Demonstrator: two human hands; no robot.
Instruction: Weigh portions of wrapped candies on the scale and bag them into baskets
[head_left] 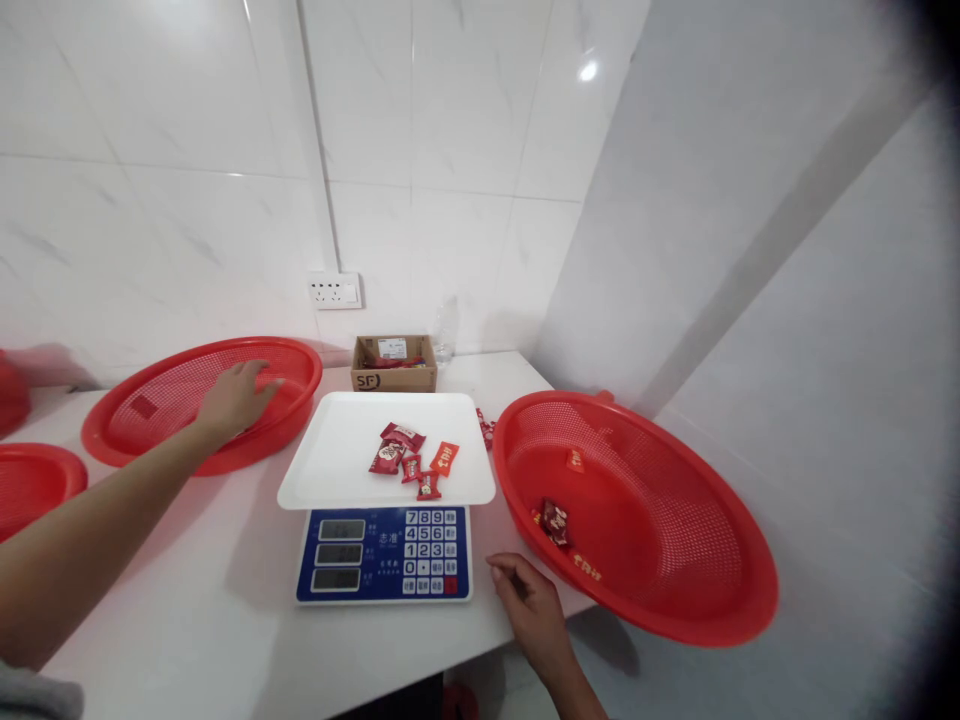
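Note:
My left hand (238, 398) is over the left red plastic basket (202, 350), its fingers stretched out and apart, with nothing visible in them. A dark red packet (144, 406) lies in that basket. My right hand (531, 606) is at the table's front edge, beside the scale's keypad (430, 552); its fingers are loosely curled together and no object shows in them. Between my hands stands a digital scale with a white tray (322, 450). Several small wrapped snacks in red and dark red wrappers (388, 455) lie on the tray, among them a bright red packet (445, 458).
A large red basket (720, 510) stands tilted at the right, holding a few wrapped snacks (555, 522). Behind the scale are a small cardboard box (394, 379) and a clear plastic bottle (445, 330). Another red basket (45, 460) is at the far left. A wall socket (334, 291) is behind.

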